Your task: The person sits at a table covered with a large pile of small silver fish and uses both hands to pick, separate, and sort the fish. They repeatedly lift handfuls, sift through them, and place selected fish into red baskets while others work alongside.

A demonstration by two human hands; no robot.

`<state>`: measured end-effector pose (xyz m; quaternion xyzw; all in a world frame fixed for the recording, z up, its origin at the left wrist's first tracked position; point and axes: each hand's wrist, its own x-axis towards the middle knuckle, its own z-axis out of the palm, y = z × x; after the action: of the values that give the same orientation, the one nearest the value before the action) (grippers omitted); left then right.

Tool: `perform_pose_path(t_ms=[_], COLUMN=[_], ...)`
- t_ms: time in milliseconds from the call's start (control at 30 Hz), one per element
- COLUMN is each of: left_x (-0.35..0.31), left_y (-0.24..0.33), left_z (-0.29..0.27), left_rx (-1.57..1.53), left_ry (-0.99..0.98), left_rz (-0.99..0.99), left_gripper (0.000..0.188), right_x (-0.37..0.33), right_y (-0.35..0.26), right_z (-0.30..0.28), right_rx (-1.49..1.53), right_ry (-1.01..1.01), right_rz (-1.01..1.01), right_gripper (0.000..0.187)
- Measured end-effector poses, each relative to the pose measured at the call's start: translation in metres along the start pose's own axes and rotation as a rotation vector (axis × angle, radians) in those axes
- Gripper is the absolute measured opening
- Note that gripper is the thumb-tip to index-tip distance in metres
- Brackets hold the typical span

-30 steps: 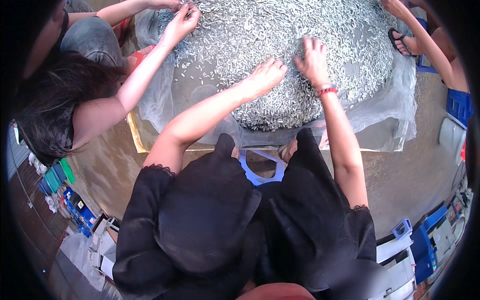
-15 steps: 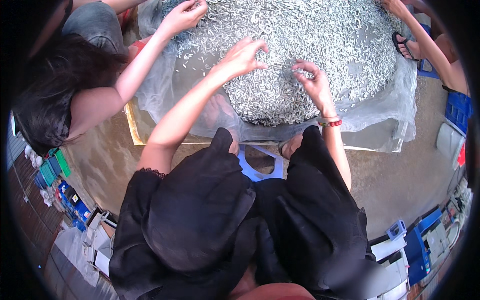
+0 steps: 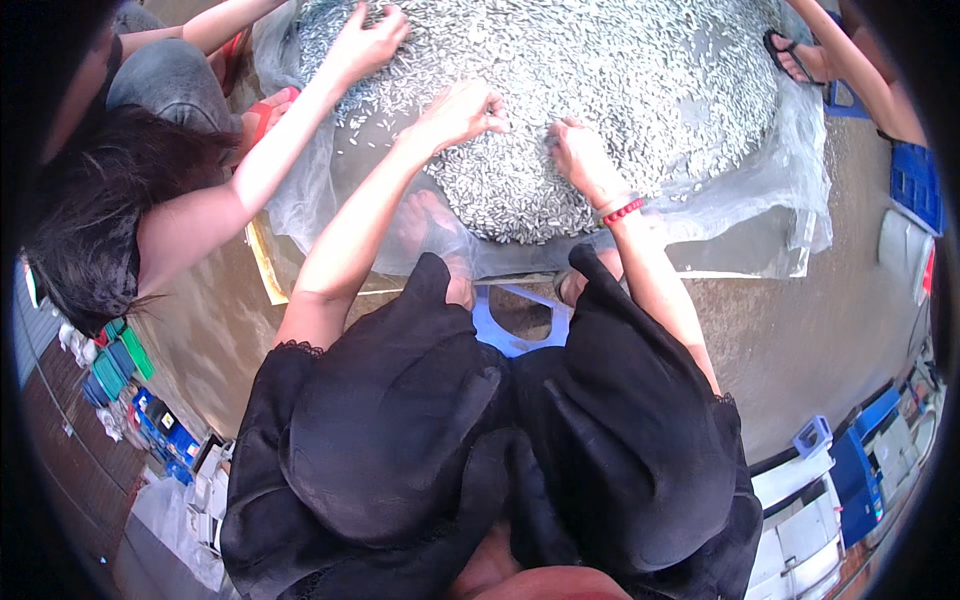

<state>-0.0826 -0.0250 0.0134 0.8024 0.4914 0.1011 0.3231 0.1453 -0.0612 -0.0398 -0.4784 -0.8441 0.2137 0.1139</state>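
Observation:
A broad heap of small, slender silvery pieces (image 3: 530, 190), which look like little fish, lies spread on a clear plastic sheet (image 3: 735, 225). Over the near left part of the heap is my left hand (image 3: 458, 117), its thumb and fingertips pinched together; whatever is between them is too small to name. My right hand (image 3: 583, 158) reaches down to the heap a little to the right, fingers curled together at its surface. Their tips are partly hidden, so I cannot make out what they hold. A red beaded bracelet (image 3: 622, 210) circles my right wrist.
A blue plastic stool (image 3: 497, 335) stands between my knees. At the left, a person's hand (image 3: 372, 42) touches the heap; another person's arm (image 3: 850, 65) reaches in at the far right. Blue crates (image 3: 915, 185) stand on the wet floor (image 3: 800, 330) at the right.
My right hand has moved left and down onto the heap, its fingers closing. My left hand's spread thumb and fingers have come together, slightly farther left. The person at the left still reaches into the heap.

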Motion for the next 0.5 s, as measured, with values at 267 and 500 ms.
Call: perform_pose_path(t_ms=[267,500], left_x=[0.012,0.062], left_y=[0.036,0.029], left_z=[-0.009,-0.001], left_rx=[-1.485,-1.735], left_ry=[-0.105,-0.346], left_rz=[0.008,-0.113], left_gripper=[0.028,0.025], right_x=[-0.013,-0.017], right_y=[0.009,0.028], right_z=[-0.043,-0.06], right_rx=[0.874,1.907], right_ry=[0.05,0.109], right_rz=[0.55,0.56], right_gripper=[0.02,0.013])
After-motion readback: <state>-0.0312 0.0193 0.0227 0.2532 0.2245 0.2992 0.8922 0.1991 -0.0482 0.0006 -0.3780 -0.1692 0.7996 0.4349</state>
